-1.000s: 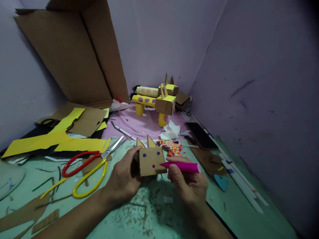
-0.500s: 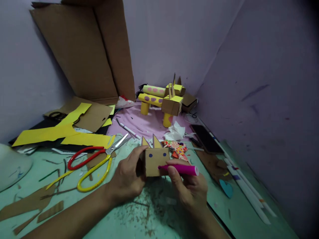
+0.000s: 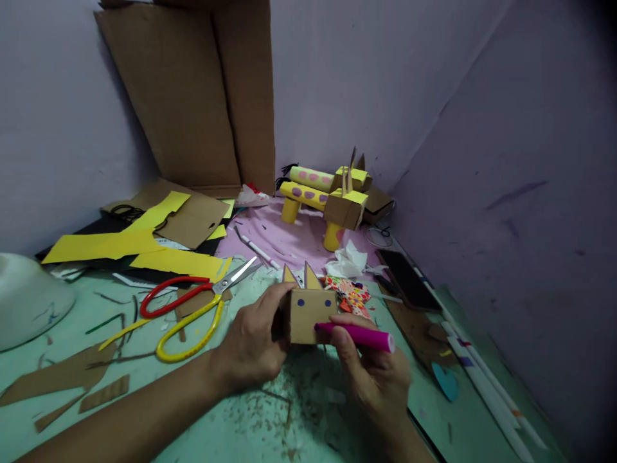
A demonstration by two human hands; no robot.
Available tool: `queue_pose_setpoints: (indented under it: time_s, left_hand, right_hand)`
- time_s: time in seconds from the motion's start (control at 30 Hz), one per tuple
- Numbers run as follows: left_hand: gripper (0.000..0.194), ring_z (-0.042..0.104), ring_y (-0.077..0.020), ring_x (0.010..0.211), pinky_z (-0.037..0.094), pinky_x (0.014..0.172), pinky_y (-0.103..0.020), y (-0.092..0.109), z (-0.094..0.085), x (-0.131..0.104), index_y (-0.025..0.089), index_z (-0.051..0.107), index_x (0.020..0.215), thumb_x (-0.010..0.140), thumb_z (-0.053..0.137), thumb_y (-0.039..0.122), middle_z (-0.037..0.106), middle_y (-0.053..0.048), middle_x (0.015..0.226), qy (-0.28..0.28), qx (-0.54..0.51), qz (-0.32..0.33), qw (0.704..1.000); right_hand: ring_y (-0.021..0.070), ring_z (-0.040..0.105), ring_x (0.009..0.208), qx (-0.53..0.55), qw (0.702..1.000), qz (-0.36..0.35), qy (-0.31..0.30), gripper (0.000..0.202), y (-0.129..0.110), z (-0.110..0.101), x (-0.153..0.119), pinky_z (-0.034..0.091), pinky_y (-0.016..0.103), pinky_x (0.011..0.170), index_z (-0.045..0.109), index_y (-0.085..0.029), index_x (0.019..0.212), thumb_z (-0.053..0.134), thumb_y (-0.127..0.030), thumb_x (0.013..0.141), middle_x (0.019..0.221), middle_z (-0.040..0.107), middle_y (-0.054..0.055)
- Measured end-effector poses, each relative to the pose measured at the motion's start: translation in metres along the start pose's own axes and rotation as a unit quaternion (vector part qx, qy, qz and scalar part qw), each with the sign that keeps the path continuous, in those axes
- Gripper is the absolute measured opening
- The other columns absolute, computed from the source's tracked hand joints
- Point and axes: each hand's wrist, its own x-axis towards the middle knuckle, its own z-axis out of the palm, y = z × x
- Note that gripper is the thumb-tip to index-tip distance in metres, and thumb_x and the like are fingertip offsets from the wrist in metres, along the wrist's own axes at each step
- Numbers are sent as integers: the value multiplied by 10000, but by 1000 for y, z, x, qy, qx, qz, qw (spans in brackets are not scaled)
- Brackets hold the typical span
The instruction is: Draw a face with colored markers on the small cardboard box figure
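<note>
My left hand [image 3: 258, 334] grips a small cardboard box [image 3: 303, 325] from its left side. Two pointed cardboard ears rise from the box's top, and two dark blue dots mark its front face. In my right hand [image 3: 373, 366] is a magenta marker [image 3: 359, 335], pinched between thumb and fingers. The marker's tip meets the lower middle of the front face, or comes very close to it. Left of my left hand lie scissors [image 3: 219, 292] with one red and one yellow handle, blades partly apart.
Two yellow cardboard animal figures [image 3: 344, 209] stand at the back on a pink cloth [image 3: 260, 228]. Yellow paper [image 3: 106, 246] and cardboard lie at left, below a large cardboard box [image 3: 183, 96]. A phone [image 3: 409, 281], white sticks [image 3: 486, 386] and a blue paper heart [image 3: 444, 381] are at right.
The whole view has shifted, so everything appears a little farther right. Both hands keep their grip on the box and marker, with the tip still at the box's front.
</note>
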Motion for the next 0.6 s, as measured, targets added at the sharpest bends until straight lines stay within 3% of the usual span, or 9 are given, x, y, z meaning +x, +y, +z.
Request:
queue_pose_setpoints:
  time_s: [0.6]
  left_hand:
    - [649, 697, -293, 1058, 585, 848, -401, 1, 0, 1, 228, 381, 1366, 756, 591, 157, 656, -114, 1238, 3, 0, 7, 1000]
  right_hand:
    - [188, 751, 736, -15, 999, -47, -21, 163, -5, -2, 8, 625, 302, 658, 691, -221, 959, 627, -97, 875, 826, 776, 31]
